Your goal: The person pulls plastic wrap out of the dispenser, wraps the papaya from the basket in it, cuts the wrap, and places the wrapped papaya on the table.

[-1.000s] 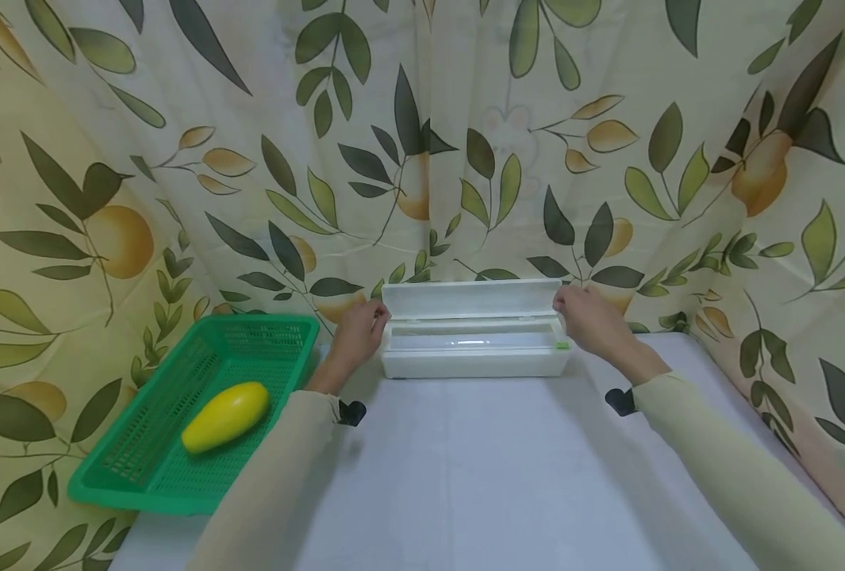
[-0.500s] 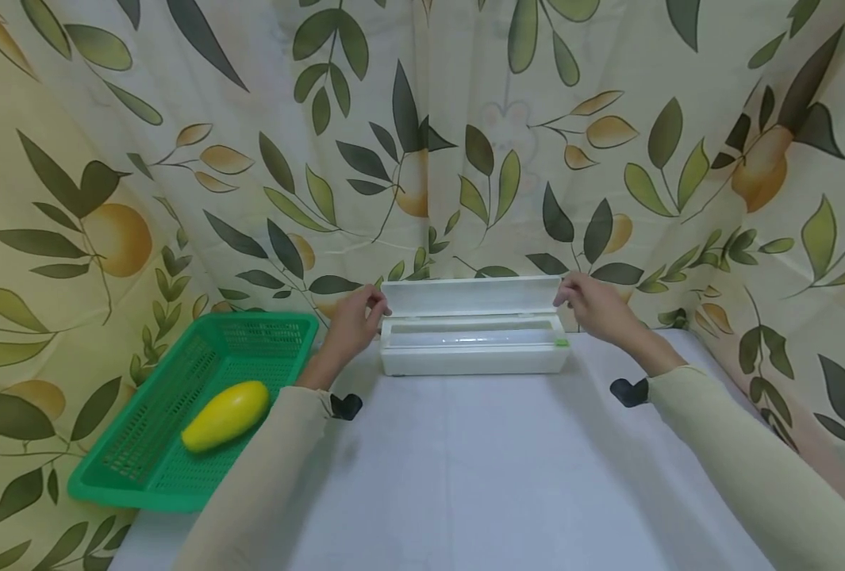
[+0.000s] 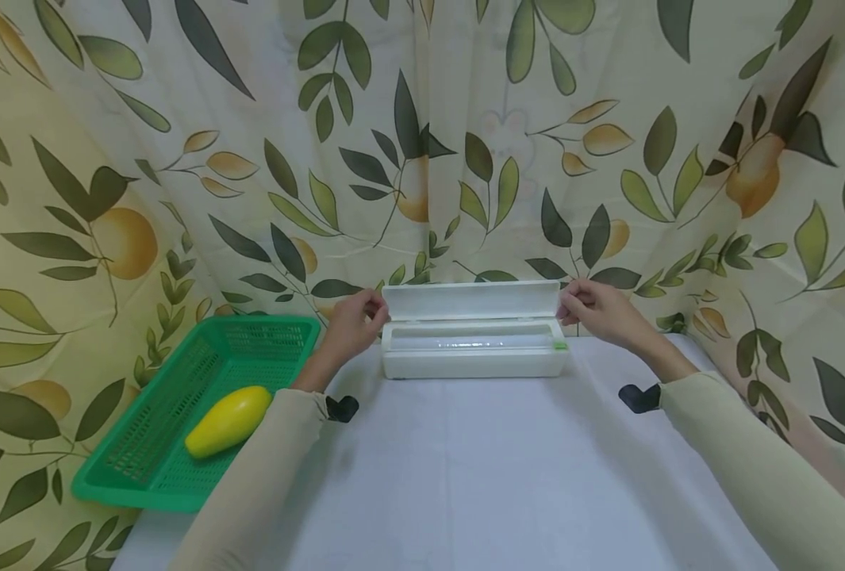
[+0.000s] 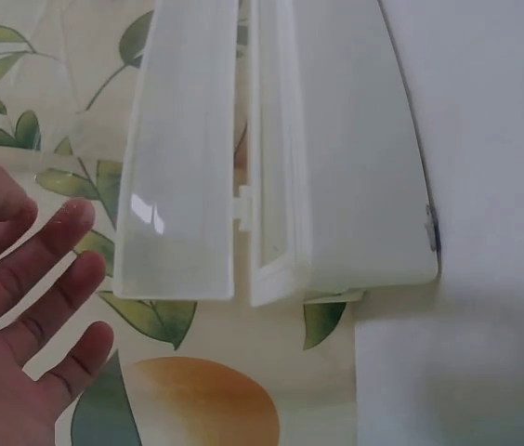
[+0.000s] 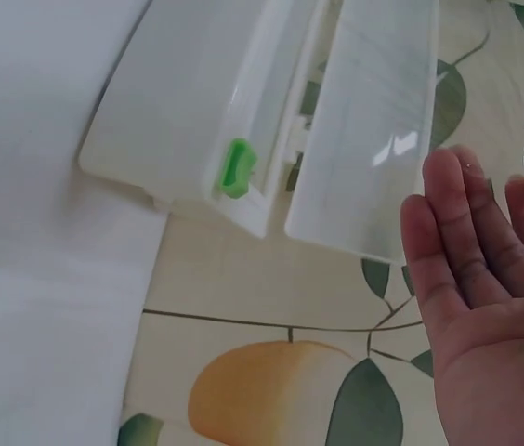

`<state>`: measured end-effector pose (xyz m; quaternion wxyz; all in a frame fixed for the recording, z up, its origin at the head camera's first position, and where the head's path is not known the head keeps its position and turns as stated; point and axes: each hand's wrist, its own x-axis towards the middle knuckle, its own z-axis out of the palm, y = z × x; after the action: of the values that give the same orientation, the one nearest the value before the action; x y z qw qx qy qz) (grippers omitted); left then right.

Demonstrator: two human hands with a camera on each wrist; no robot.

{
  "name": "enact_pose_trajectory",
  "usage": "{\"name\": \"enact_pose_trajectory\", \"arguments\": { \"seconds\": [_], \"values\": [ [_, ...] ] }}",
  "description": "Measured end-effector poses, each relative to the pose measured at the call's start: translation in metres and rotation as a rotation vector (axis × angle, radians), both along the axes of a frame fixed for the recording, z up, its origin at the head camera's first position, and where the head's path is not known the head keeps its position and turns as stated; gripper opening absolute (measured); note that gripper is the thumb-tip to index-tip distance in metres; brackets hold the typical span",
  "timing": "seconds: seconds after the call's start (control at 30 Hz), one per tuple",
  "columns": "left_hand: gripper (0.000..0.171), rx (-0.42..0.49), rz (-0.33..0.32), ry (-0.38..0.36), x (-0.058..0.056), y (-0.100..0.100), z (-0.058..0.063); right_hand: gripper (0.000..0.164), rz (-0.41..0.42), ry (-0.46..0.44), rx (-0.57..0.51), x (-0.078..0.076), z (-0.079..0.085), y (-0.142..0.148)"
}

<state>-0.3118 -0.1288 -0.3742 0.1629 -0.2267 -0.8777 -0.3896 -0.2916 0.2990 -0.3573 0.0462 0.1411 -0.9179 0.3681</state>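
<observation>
Holding my left hand (image 3: 351, 325) just beside the left end of the box (image 3: 475, 365), right hand (image 3: 601, 313) beside its right; thumbs and forefingers drawn together, from here I can't tell if they pinch anything. Box on counter (image 3: 508, 476), lid (image 3: 475, 301) up, roll (image 3: 465, 342) inside. Basket (image 3: 140, 498) left of box, fruit (image 3: 229, 420) in it.

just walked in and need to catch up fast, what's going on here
Someone is busy at a white box on the table, its lid open and a roll inside. The left hand is by the lid's left end and the right hand by its right end; whether either pinches something thin and clear is hard to tell. A yellow fruit lies in the green basket to the left, touched by neither hand.
</observation>
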Motion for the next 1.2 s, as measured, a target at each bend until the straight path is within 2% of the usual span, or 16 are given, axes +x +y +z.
{"name": "enact_pose_trajectory", "arguments": {
  "seconds": [0.13,0.37,0.5,0.63,0.8,0.97,1.2],
  "values": [
    [0.005,0.006,-0.003,-0.038,0.001,0.000,0.000,0.023,0.021,0.027,0.003,0.003,-0.001,-0.001],
    [0.011,-0.050,-0.005,-0.087,0.004,-0.001,-0.001,0.012,0.044,0.075,0.030,0.003,-0.006,0.002],
    [0.007,-0.051,-0.001,-0.060,0.002,-0.003,-0.002,0.008,0.044,0.126,0.039,0.003,-0.004,0.002],
    [0.005,-0.015,0.005,-0.032,0.001,-0.005,0.001,0.008,0.028,0.175,0.064,0.004,0.002,0.001],
    [0.005,0.025,-0.007,-0.001,0.003,-0.006,0.010,0.007,-0.002,0.215,0.126,0.005,0.013,0.001],
    [0.005,0.035,-0.033,0.045,0.006,-0.008,0.021,0.009,0.018,0.283,0.140,0.009,0.024,0.001],
    [0.005,0.064,-0.022,0.074,0.010,-0.009,0.034,0.008,0.035,0.374,0.178,0.011,0.038,0.000]
  ]
}}
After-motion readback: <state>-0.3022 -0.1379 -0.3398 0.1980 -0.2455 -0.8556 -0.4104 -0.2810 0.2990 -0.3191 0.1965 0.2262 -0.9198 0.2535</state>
